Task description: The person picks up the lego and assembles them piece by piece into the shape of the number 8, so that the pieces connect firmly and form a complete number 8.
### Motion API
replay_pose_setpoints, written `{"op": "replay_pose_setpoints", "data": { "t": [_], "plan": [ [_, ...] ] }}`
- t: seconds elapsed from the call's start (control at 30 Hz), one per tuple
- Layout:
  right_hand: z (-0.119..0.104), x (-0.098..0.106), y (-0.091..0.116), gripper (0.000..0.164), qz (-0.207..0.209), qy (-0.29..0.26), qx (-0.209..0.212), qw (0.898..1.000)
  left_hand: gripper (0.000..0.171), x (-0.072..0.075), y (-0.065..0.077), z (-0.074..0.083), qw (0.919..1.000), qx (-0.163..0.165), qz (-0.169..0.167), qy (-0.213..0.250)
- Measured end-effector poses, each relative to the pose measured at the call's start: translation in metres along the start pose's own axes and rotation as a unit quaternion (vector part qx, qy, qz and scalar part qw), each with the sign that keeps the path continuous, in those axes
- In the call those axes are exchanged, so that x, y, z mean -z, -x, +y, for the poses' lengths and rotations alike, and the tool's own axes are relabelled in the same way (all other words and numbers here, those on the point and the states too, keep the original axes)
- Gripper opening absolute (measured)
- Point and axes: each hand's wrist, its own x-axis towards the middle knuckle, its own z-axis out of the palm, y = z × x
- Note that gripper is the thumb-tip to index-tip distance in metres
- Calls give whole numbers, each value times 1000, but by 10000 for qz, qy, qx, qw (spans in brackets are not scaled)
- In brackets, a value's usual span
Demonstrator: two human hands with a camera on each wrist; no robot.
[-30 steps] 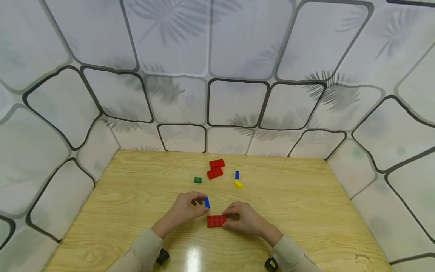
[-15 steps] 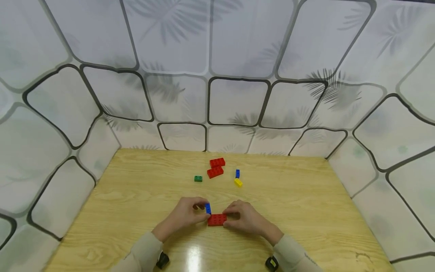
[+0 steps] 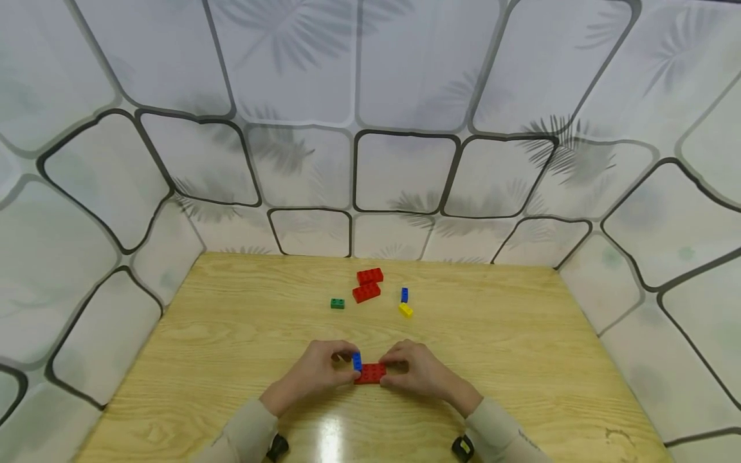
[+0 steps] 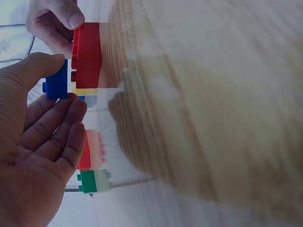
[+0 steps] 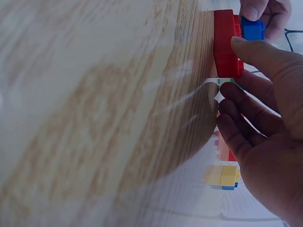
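A red toy brick (image 3: 372, 373) with studs on top lies on the wooden table in front of the person. My right hand (image 3: 418, 373) grips its right end between thumb and fingers. A small blue brick (image 3: 356, 361) is pinched between the thumb and fingertips of my left hand (image 3: 317, 372), studs up. In the left wrist view the blue brick (image 4: 57, 81) is level with the red brick's studs, close above its left end. The right wrist view shows the red brick (image 5: 226, 43) standing on the table under my right thumb, with the blue brick (image 5: 253, 29) beside its studded face.
Farther back on the table (image 3: 260, 289) lie two red bricks (image 3: 367, 293), touching each other. A green brick (image 3: 338, 303) sits left of them, and a blue brick (image 3: 404, 295) and a yellow brick (image 3: 406, 310) to the right. A patterned wall covering (image 3: 405, 173) encloses the table's back and sides.
My left hand has moved right and toward the person, bringing the small blue brick from behind the red brick to over its left end. My right hand keeps its grip, almost unmoved.
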Motion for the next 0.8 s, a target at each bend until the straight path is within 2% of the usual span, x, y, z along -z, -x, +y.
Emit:
{"op": "replay_pose_setpoints", "data": {
  "t": [0.17,0.23,0.37,0.43,0.47,0.6,0.73,0.8],
  "plan": [
    [-26,10,-1,33,-200,83,-362,9991,36,-2,1,0,10000,-21,-36,23],
    [-12,3,-2,35,-88,31,-270,9996,36,-2,1,0,10000,-7,-58,47],
    [-10,2,-3,35,-87,4,-319,9995,37,-1,1,0,9999,51,-104,55],
    [-13,4,-3,34,-103,72,-214,9997,37,-1,2,1,9999,54,-113,71],
    [-21,8,-2,33,-131,96,-232,9996,37,-1,2,1,9999,42,-111,79],
    [-17,7,-1,34,-20,111,-27,9999,36,-1,3,0,9999,-31,-102,71],
    [-24,10,0,34,-144,77,-336,9993,37,-3,3,0,9999,-93,-122,21],
    [-23,9,0,34,-177,134,-280,9994,37,-3,4,0,9998,-111,-138,-2]
  ]
}}
